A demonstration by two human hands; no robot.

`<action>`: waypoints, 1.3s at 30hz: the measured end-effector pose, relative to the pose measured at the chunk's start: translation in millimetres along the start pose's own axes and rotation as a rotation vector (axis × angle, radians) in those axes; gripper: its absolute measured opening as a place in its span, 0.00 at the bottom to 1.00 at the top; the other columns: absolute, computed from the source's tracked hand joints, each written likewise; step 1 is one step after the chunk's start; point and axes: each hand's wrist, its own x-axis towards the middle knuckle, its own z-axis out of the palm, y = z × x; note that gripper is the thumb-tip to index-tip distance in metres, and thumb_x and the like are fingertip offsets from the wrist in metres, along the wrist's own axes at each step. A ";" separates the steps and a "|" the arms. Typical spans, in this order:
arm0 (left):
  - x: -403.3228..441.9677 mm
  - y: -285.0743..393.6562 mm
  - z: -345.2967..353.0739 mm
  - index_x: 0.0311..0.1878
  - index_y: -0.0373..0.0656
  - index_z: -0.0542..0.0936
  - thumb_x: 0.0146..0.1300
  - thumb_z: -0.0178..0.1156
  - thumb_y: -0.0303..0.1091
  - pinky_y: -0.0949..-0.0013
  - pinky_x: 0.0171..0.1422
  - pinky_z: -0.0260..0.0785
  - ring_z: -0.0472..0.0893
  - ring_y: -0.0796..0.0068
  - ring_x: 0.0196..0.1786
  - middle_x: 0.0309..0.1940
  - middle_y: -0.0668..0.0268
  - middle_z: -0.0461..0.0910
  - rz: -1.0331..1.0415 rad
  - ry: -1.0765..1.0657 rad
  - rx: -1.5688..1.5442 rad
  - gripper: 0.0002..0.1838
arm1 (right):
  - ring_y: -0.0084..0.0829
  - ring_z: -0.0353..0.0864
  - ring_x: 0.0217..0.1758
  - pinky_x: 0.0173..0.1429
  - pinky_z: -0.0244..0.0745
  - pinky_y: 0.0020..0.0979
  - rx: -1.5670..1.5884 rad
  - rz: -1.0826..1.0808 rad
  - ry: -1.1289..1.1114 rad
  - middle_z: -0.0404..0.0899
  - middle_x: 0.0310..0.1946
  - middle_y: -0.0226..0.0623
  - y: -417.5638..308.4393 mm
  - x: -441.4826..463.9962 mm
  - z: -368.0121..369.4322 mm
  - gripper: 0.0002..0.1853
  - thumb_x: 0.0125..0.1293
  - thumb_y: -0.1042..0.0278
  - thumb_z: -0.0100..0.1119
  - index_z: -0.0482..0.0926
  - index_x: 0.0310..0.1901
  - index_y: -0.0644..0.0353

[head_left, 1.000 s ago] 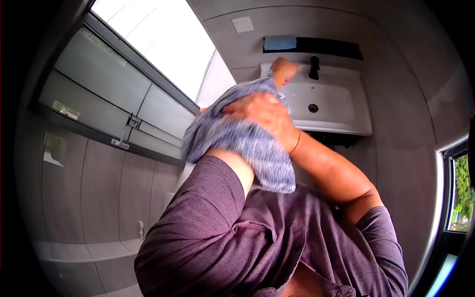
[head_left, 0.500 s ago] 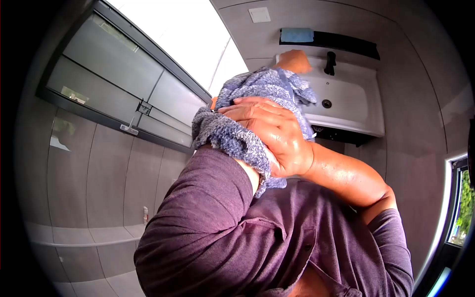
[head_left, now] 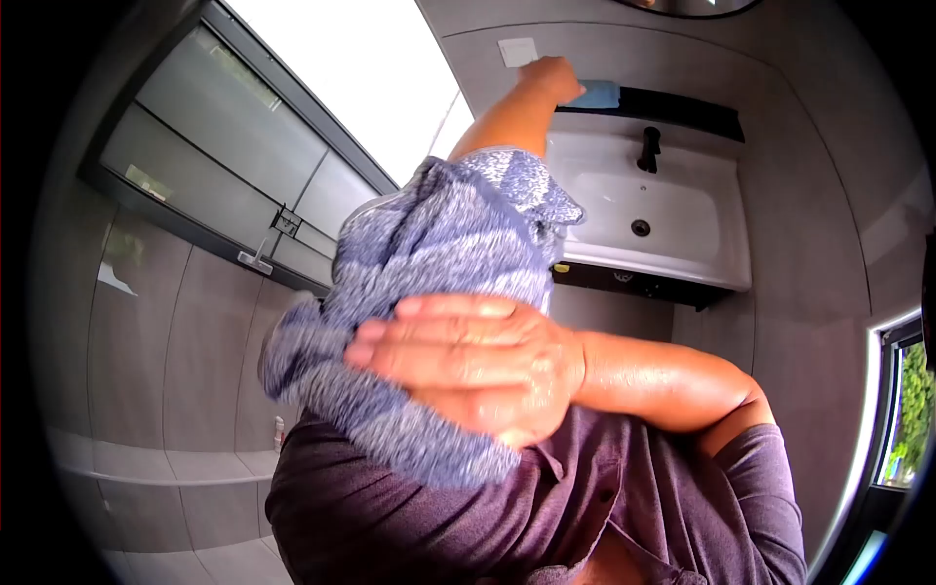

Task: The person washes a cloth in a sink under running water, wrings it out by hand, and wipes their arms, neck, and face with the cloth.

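Note:
A blue and white mottled towel (head_left: 439, 234) is draped over my left arm, covering it from the upper arm to the forearm. My right hand (head_left: 468, 366) lies across the towel near the upper arm and presses it there. Its fingers are together and slightly blurred; the thumb is hidden. Beyond the towel's far end, my bare left forearm reaches out toward the wall. My left hand (head_left: 554, 80) is closed with the fingers curled and nothing seen in it. It appears in front of the folded light-blue cloth (head_left: 597, 95); contact cannot be made out.
A white washbasin (head_left: 682, 195) with a black tap (head_left: 649, 149) is on the wall ahead, below a black shelf (head_left: 682, 110). At left is a dark-framed window (head_left: 214, 146). A small bottle (head_left: 279, 432) stands on the tiled ledge (head_left: 175, 468).
My right hand and the towel have shifted down and left in view, toward the left shoulder. My left arm has extended, its hand rising beside the shelf, and more forearm shows.

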 end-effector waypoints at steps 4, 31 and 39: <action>-14.3 1.8 13.4 0.51 0.52 0.88 0.64 0.65 0.58 0.56 0.59 0.76 0.85 0.61 0.56 0.51 0.65 0.87 0.038 -0.011 -0.017 0.23 | 0.51 0.82 0.61 0.70 0.73 0.47 -0.223 -0.040 -0.078 0.81 0.56 0.58 37.2 -11.0 -22.2 0.21 0.68 0.58 0.49 0.80 0.48 0.71; -21.2 -14.8 83.4 0.49 0.53 0.88 0.64 0.62 0.46 0.53 0.59 0.75 0.85 0.59 0.55 0.48 0.62 0.87 0.435 -0.066 0.419 0.15 | 0.44 0.84 0.56 0.68 0.74 0.42 -0.185 0.037 -0.022 0.83 0.50 0.48 37.8 -15.7 0.9 0.24 0.54 0.59 0.57 0.81 0.48 0.70; -34.7 5.6 96.6 0.56 0.53 0.86 0.64 0.63 0.46 0.54 0.66 0.71 0.82 0.58 0.61 0.56 0.63 0.85 0.484 -0.162 0.330 0.19 | 0.44 0.85 0.50 0.59 0.76 0.41 -0.474 0.194 -0.139 0.85 0.47 0.46 86.6 -53.4 -54.0 0.28 0.54 0.50 0.64 0.83 0.51 0.63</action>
